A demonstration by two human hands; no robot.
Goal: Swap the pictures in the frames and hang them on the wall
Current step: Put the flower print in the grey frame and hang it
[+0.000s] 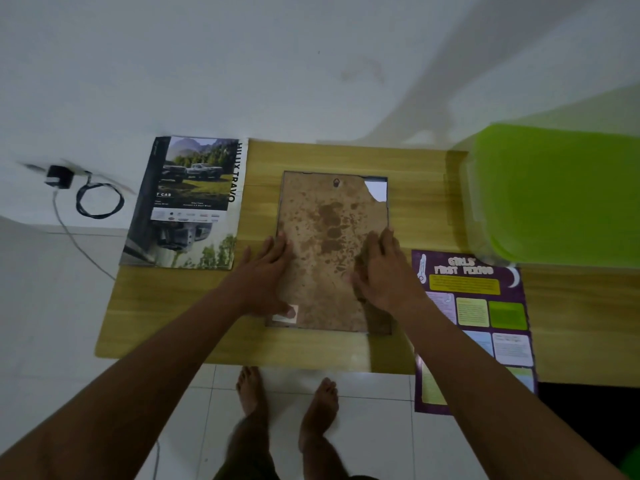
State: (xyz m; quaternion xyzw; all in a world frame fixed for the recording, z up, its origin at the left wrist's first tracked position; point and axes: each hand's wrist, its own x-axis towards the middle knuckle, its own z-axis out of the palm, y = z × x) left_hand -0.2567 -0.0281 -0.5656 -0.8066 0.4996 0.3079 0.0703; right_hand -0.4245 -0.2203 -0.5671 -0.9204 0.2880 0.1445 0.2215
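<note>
Head view: wooden table (426, 188), picture frame (329, 237) lying back-up at its centre.
Green plastic bin (554, 195) at right end; Hilux Travo truck poster (194, 202) flat just left of frame; purple poster (478, 313) just right, overhanging near edge; left hand (266, 275) and right hand (384, 271) pressed flat on stained backing, fingers straight, clasping nothing; black charger (59, 176) beyond left end.

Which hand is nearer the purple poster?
Right. The right hand rests on the frame's right edge, just beside the poster. The left hand lies on its left edge, across the frame from the poster.
</note>
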